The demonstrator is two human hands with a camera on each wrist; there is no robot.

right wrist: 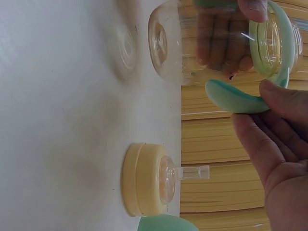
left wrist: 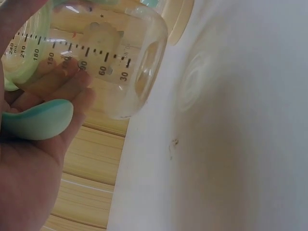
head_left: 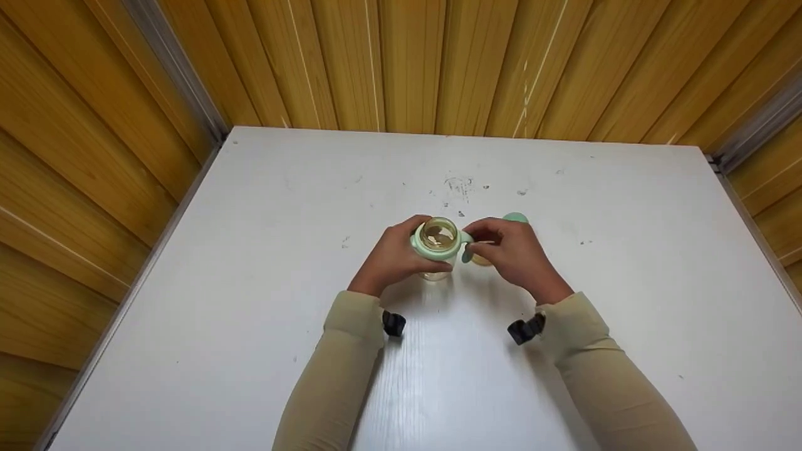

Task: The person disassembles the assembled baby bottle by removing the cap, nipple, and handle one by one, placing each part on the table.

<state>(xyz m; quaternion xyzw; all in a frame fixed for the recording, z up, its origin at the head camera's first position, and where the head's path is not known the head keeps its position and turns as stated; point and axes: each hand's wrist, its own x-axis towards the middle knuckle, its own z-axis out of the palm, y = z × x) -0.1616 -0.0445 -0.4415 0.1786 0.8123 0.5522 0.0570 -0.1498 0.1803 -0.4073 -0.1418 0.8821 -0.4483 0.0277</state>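
A clear baby bottle point(head_left: 437, 275) with printed volume marks is held off the table, its open mouth up. My left hand point(head_left: 398, 254) grips it round the neck and body; some of its fingers show through the clear wall point(right wrist: 211, 41) in the right wrist view. Round the neck sits a pale green handle ring point(head_left: 432, 254). My right hand point(head_left: 510, 250) pinches the ring's curved right handle point(right wrist: 238, 100) between thumb and fingers. The other handle point(left wrist: 43, 120) lies against my left palm in the left wrist view.
A yellow bottle collar with a clear spout point(right wrist: 147, 178) stands on the white table point(head_left: 250, 282), just beyond the right hand. Beside it is a green cap point(head_left: 516, 217), partly hidden. Wood-look panels point(head_left: 407, 69) rise behind the table.
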